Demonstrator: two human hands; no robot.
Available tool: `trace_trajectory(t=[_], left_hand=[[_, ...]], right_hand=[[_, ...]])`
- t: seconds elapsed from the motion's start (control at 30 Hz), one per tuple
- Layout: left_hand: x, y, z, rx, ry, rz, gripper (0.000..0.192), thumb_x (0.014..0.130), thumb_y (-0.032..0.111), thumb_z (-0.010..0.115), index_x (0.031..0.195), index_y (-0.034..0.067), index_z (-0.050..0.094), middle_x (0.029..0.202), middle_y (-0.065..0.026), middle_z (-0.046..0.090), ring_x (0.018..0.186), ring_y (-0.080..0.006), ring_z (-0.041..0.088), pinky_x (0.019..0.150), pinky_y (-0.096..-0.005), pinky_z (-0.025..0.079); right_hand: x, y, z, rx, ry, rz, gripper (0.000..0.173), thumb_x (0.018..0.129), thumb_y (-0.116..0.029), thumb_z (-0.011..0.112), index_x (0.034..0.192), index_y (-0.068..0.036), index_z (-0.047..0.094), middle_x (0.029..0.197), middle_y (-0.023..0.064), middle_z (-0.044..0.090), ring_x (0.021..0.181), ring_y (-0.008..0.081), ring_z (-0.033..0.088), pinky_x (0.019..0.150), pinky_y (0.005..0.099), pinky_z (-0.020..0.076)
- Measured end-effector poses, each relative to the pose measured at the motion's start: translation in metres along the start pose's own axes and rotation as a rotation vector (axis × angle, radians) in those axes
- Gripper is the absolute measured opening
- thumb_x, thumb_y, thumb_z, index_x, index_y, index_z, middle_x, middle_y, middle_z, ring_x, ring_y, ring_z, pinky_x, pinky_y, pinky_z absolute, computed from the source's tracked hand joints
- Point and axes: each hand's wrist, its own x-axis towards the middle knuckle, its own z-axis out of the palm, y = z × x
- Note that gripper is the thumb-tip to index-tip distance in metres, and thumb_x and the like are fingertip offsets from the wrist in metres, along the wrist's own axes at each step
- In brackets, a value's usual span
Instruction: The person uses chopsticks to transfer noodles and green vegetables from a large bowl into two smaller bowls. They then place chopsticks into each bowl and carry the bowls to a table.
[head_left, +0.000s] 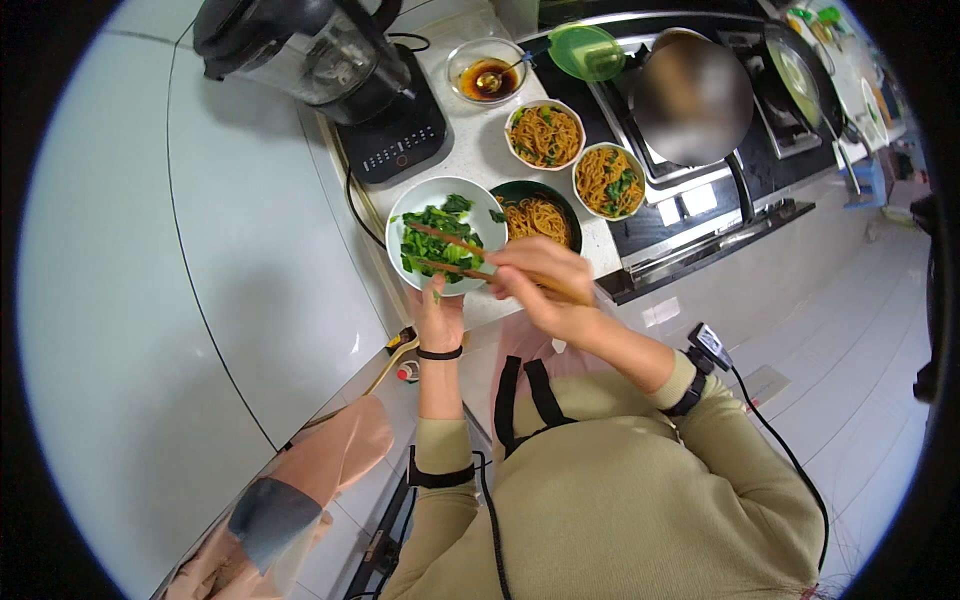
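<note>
My left hand (439, 315) holds a white bowl (397, 262) of chopped leafy greens (442, 244), its thumb at the near rim. Wooden chopsticks (465, 271) are gripped in my right hand (544, 285), with their tips among the greens. Right beside the white bowl, partly behind my right hand, is a dark green bowl (574, 221) holding brown noodles (534, 219). Two light bowls, an upper one (577, 157) and a lower one (640, 202), contain noodles mixed with greens. Above them, a clear glass bowl (455, 64) contains dark sauce and a spoon (491, 80).
A black blender (394, 120) stands on the counter at the upper left, near the tiled wall (247, 217). To the right, a gas hob (675, 184) carries a blurred-out pan and a wok (821, 82). A green strainer-like bowl (586, 52) sits at the hob's left corner.
</note>
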Motion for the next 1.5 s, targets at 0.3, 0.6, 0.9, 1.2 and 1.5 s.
trace_trajectory(t=[0.3, 0.6, 0.9, 1.2, 1.5], left_hand=[[-0.016, 0.000, 0.006, 0.373, -0.168, 0.085, 0.067, 0.081, 0.023, 0.074, 0.133, 0.001, 0.039, 0.126, -0.0087, 0.050, 0.114, -0.0219, 0.051, 0.100, -0.0388, 0.041], [-0.025, 0.002, 0.005, 0.300, -0.253, 0.064, 0.073, 0.078, 0.034, 0.077, 0.132, 0.002, 0.040, 0.129, -0.0085, 0.050, 0.117, -0.0224, 0.051, 0.101, -0.0401, 0.041], [-0.026, 0.008, 0.007, 0.390, -0.164, 0.097, 0.076, 0.077, 0.034, 0.078, 0.133, 0.001, 0.038, 0.129, -0.0087, 0.049, 0.117, -0.0220, 0.050, 0.101, -0.0375, 0.040], [-0.024, 0.017, 0.021, 0.752, -0.070, 0.267, 0.082, 0.073, 0.033, 0.082, 0.132, -0.001, 0.034, 0.126, -0.0109, 0.048, 0.114, -0.0206, 0.049, 0.099, -0.0341, 0.039], [-0.025, 0.015, 0.042, 0.897, 0.092, 0.183, 0.073, 0.078, 0.028, 0.078, 0.128, -0.003, 0.034, 0.122, -0.0137, 0.049, 0.110, -0.0199, 0.050, 0.095, -0.0321, 0.040]], right_hand=[[-0.040, 0.016, -0.024, -0.027, 0.102, 0.036, 0.007, 0.082, 0.000, 0.064, 0.088, 0.002, 0.067, 0.080, 0.0120, 0.064, 0.066, 0.0206, 0.064, 0.056, 0.0290, 0.0502], [-0.049, 0.024, -0.022, 0.273, 0.106, 0.186, 0.009, 0.086, -0.010, 0.065, 0.084, -0.001, 0.063, 0.071, 0.0055, 0.064, 0.060, 0.0122, 0.063, 0.054, 0.0244, 0.0483], [-0.061, 0.026, -0.033, 0.357, 0.092, 0.325, 0.011, 0.090, -0.008, 0.062, 0.088, 0.003, 0.064, 0.079, 0.0074, 0.067, 0.069, 0.0113, 0.066, 0.062, 0.0233, 0.0533], [-0.085, 0.055, -0.045, 0.302, 0.206, 0.379, 0.011, 0.089, -0.004, 0.063, 0.094, 0.004, 0.068, 0.083, 0.0097, 0.069, 0.069, 0.0124, 0.064, 0.061, 0.0247, 0.0534], [-0.068, 0.047, -0.035, -0.209, 0.347, 0.023, 0.009, 0.080, -0.004, 0.069, 0.087, -0.001, 0.067, 0.078, 0.0125, 0.066, 0.068, 0.0231, 0.067, 0.060, 0.0291, 0.0536]])
